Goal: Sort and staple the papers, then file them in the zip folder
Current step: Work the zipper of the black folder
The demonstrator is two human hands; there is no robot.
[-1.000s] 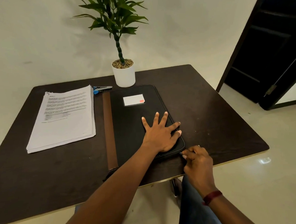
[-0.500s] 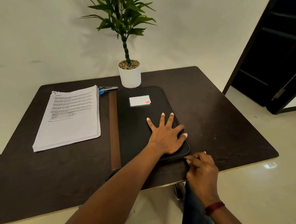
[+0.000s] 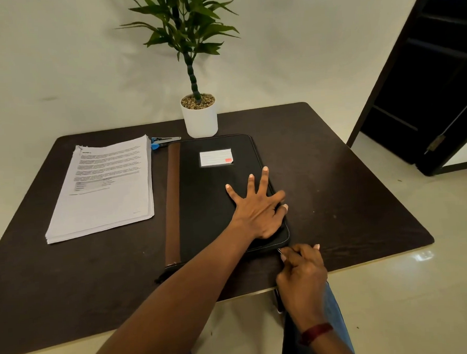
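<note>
Black fabric zip folder (image 3: 214, 199) with a brown spine strip, lying closed and flat on the dark surface (image 3: 335, 185). My left hand (image 3: 258, 210) presses its near right part, palm down, fingers straight and spread, gripping nothing. My right hand (image 3: 302, 270), just beside that corner, pinches the small metal zip pull (image 3: 280, 251) in curled fingertips. The padded cover looks soft and likely to slide, so I judge it needs pinning while the pull is drawn. Papers (image 3: 103, 189), a thick loose stack, lie well left of both hands, with a blue stapler (image 3: 164, 141) just beyond them.
</note>
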